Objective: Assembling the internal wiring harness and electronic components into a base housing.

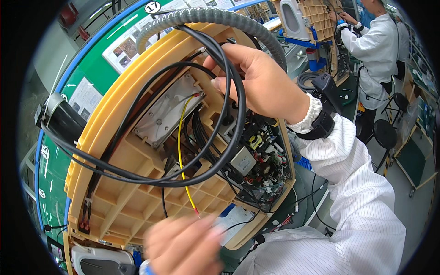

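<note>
A tan plastic housing (133,201) with a ribbed inside lies before me, tilted. At its upper part my right hand (256,80) is closed, thumb and forefinger pinching a thin black cable (183,65). Thicker black cables (237,114) loop just in front of these fingers. A metal plate (160,114) is screwed inside the housing, and a yellow wire (179,146) runs down from its corner. The wire's lower red end reaches my left hand (183,247), which is smeared by motion at the bottom, so its grip is unclear.
Circuit boards and connectors (266,160) fill the housing's right side. A grey corrugated hose (206,16) arches over the top, and a black cylinder (66,117) stands at left. A co-worker in white (376,41) works at a similar housing far right, near black stools (384,133).
</note>
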Demonstrator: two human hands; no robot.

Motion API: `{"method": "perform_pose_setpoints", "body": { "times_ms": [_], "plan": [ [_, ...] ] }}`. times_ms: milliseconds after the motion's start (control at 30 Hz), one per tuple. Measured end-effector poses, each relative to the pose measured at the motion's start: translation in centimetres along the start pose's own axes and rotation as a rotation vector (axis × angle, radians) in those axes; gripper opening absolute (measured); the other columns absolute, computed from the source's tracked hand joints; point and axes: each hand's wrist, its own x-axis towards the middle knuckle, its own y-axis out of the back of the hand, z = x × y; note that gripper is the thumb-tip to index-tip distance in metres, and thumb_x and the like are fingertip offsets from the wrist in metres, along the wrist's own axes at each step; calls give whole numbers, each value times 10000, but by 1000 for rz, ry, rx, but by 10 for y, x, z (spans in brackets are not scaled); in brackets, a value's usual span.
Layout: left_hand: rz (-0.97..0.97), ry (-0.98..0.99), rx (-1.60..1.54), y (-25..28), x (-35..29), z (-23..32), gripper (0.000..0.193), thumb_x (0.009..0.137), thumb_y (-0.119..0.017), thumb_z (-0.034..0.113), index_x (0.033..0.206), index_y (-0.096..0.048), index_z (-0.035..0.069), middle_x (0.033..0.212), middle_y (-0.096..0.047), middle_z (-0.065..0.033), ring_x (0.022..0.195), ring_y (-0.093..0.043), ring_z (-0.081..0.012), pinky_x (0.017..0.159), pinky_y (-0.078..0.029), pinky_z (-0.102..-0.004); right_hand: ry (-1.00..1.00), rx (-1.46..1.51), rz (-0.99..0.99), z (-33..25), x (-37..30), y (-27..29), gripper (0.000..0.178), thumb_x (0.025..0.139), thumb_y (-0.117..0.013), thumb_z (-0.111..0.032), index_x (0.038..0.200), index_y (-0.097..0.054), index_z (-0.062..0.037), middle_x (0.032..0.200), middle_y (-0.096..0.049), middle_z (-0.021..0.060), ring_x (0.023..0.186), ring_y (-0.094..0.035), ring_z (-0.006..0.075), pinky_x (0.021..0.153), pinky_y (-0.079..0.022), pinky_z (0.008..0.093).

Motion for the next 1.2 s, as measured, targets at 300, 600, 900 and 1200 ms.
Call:
{"method": "perform_pose_setpoints", "body": {
  "times_ms": [300,600,900,1200],
  "plan": [
    [-62,396,-2,-94,86,-27,602,935,-555,9,1496,-356,-81,1425,-491,-322,1328,-498,-435,1124,-378,-431,-128,123,-14,3,-3,17,252,883,-779,-125,1058,-641,-8,760,-590,-34,606,-486,33,514,-356,216],
    [-28,335,-177,-110,80,-60,635,883,-453,-101,1510,-354,-70,1475,-448,-330,1400,-456,-402,1147,-346,-390,-380,133,99,34,-99,25,123,893,-671,-103,946,-696,6,793,-680,58,744,-618,109,702,-507,299],
    [-49,324,-135,-106,87,-55,644,862,-385,-136,1502,-368,-70,1481,-453,-316,1387,-468,-411,1142,-357,-405,-318,-20,-25,75,-113,-14,426,886,-644,-67,1293,-587,43,1122,-698,200,1050,-666,244,943,-508,340],
    [-4,238,17,-112,82,-65,671,827,-434,-142,1489,-417,-37,1389,-539,-294,1203,-561,-455,1037,-440,-455,-562,-36,-195,51,-99,10,178,910,-674,-138,1004,-698,12,782,-668,51,735,-586,108,712,-495,295]
  ]
}}
